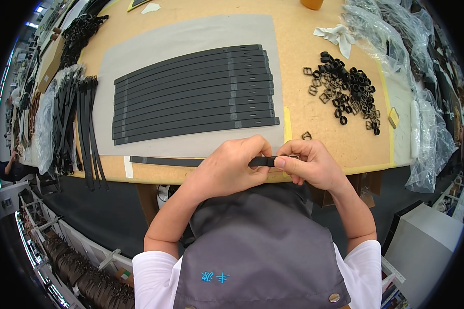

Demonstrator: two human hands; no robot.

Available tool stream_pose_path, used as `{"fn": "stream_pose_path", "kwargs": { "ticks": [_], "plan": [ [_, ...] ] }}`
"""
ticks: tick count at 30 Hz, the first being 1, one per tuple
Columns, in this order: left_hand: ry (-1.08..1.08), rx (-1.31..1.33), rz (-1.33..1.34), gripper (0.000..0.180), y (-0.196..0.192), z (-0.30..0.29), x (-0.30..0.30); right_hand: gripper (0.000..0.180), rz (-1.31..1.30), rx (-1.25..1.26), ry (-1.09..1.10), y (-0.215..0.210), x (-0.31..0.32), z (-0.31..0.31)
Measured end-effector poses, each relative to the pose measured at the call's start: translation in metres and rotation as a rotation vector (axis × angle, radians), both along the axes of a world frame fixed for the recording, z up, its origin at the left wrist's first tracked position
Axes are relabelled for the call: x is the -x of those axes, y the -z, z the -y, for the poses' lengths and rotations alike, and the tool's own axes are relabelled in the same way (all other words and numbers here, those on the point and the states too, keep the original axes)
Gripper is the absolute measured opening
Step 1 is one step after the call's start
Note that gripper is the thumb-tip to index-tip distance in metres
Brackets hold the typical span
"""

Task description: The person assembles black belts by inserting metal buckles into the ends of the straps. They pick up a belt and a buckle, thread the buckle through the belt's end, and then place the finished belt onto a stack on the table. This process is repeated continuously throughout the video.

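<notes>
A dark belt strap (165, 161) lies along the table's near edge, its right end raised between my hands. My left hand (234, 164) is closed around the strap near that end. With thumb and fingers pinched together, my right hand (310, 164) grips the tip of the strap, where a metal buckle (294, 156) shows partly behind the fingers. How the buckle sits on the strap is hidden. A loose buckle (307, 136) lies just beyond my right hand. Farther off, several dark straps (191, 95) lie side by side on a grey sheet (191, 33).
At the right is a pile of buckles and black loops (348, 87), with a crumpled white cloth (337, 37) behind it. Finished-looking black straps (87, 129) hang over the left table edge. Clear plastic bags (428, 139) line the right side. A yellow block (393, 118) lies near them.
</notes>
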State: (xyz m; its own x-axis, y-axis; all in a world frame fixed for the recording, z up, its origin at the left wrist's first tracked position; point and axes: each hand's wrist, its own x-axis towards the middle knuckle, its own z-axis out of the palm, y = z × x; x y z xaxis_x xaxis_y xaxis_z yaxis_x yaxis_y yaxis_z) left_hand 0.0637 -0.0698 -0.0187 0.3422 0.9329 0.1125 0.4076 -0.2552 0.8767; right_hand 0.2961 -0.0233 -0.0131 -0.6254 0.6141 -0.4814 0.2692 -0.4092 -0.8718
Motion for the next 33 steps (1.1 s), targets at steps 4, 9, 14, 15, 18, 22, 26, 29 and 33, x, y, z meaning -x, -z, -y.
{"fn": "stream_pose_path", "kwargs": {
  "ticks": [4, 9, 14, 15, 18, 22, 26, 29, 33],
  "plan": [
    [-0.006, 0.02, -0.002, 0.026, 0.0002, 0.0005, -0.0014, 0.031, -0.017, 0.034, 0.011, 0.0027, -0.0004, 0.0007],
    [-0.004, -0.017, 0.028, 0.025, 0.0035, 0.0008, -0.0027, 0.031, -0.025, 0.062, 0.009, 0.0041, -0.0011, 0.0002],
    [0.023, 0.068, 0.003, 0.027, -0.0028, 0.0007, -0.0018, 0.033, -0.028, 0.061, 0.007, 0.0027, -0.0006, -0.0001],
    [0.022, 0.069, -0.002, 0.027, -0.003, 0.0007, -0.0018, 0.033, -0.024, 0.064, 0.005, 0.0024, -0.0006, -0.0001],
    [-0.013, -0.028, 0.025, 0.023, 0.0035, 0.0013, -0.0044, 0.033, -0.017, 0.071, 0.001, 0.0013, -0.0005, -0.0004],
    [-0.013, -0.016, 0.005, 0.023, 0.0035, 0.002, -0.0047, 0.033, -0.015, 0.069, 0.001, 0.0013, -0.0007, -0.0003],
    [-0.012, -0.02, -0.002, 0.023, 0.0032, 0.0026, -0.005, 0.033, -0.01, 0.055, 0.008, -0.0001, 0.0005, 0.0007],
    [-0.008, -0.022, -0.002, 0.024, 0.0037, 0.0033, -0.0045, 0.032, -0.006, 0.04, 0.011, 0.0004, 0.0013, 0.0017],
    [0.013, -0.003, 0.021, 0.026, 0.0004, 0.0038, -0.0037, 0.024, -0.009, 0.022, 0.02, -0.0017, 0.0026, 0.0035]
  ]
}}
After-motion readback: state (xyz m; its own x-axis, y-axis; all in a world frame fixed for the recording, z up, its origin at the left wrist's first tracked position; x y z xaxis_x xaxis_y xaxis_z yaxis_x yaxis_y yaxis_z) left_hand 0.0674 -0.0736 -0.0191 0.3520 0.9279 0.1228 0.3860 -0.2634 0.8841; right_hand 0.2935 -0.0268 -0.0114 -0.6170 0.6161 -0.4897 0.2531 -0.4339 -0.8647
